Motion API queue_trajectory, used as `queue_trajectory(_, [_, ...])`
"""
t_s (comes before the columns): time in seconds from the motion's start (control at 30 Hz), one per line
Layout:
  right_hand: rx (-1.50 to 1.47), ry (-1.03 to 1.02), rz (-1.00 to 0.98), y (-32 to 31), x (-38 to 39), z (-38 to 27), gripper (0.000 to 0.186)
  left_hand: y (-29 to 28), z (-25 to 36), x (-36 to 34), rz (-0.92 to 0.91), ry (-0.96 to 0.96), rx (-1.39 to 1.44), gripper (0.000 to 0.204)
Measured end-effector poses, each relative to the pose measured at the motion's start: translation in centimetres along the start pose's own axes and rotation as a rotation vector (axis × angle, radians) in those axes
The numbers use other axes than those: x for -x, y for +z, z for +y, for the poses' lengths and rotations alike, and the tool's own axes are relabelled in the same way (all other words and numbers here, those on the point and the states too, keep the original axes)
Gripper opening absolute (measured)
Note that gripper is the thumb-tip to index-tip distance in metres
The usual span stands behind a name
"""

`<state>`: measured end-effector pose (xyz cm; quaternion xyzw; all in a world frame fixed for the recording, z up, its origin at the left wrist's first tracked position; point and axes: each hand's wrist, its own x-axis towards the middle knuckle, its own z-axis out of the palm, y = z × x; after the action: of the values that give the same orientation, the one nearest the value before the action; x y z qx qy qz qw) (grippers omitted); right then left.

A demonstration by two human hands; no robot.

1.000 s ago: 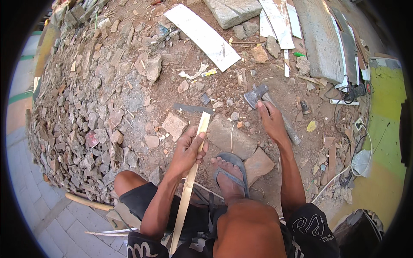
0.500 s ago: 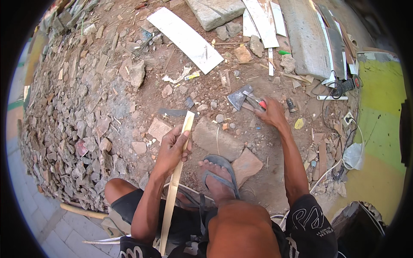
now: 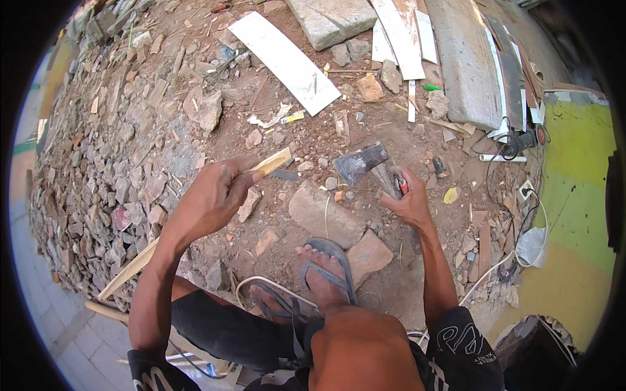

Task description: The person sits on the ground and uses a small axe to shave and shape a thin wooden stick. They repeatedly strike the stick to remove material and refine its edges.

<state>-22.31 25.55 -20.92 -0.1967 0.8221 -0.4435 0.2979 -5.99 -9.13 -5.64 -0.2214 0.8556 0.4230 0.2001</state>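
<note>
My left hand (image 3: pixel 218 195) is closed around a long, narrow strip of pale wood (image 3: pixel 275 159). Its cut end points away past my fingers, and the rest runs back beneath my forearm to the lower left. In my right hand (image 3: pixel 412 205) is a hatchet (image 3: pixel 360 163), gripped by its wooden handle close to the dark, worn head. The blade faces left, above the dirt, a short way from the strip's end. A small red-and-black object (image 3: pixel 403 186), its kind unclear, shows between my right fingers and the handle.
Broken stone (image 3: pixel 130 221) covers the ground on the left. Flat bricks (image 3: pixel 326 212) lie before my sandalled foot (image 3: pixel 326 270). Farther off are a white board (image 3: pixel 287 65) and a concrete slab (image 3: pixel 460 65). A corded power tool (image 3: pixel 531 135) and cables lie by the yellow-green wall (image 3: pixel 574 195).
The hatchet, lying on the ground earlier, is now lifted in my right hand. My left hand has moved left and turned, swinging the wood strip from nearly upright to a slant.
</note>
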Motion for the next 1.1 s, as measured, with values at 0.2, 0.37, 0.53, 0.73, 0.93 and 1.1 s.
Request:
queue_trajectory(0.2, [-0.448,-0.010,-0.069,1.0,1.5,-4.1,0.049,-0.2,2.3,-1.2,-0.006,0.041,0.049,0.033])
queue_trajectory(0.37, [-1.045,0.253,-0.350,2.3,1.1,-2.7,0.042,0.9,1.8,-1.5,0.078,0.104,0.245,0.033])
queue_trajectory(0.53, [-1.598,0.253,-0.469,3.8,-0.5,-3.6,0.029,3.0,1.4,-1.2,0.169,0.248,0.191,0.030])
queue_trajectory(0.73, [-1.846,0.096,-0.512,4.0,-1.7,-4.2,0.022,5.2,2.0,-0.8,0.161,0.249,0.262,0.026])
queue_trajectory(0.93, [-1.814,0.101,-0.381,3.8,-1.4,-5.5,0.024,5.7,2.1,-0.7,0.121,0.210,0.284,0.026])
queue_trajectory(1.1, [-1.235,0.139,-0.261,2.0,-0.7,-5.3,0.039,3.1,2.1,-0.1,0.100,0.096,0.249,0.032])
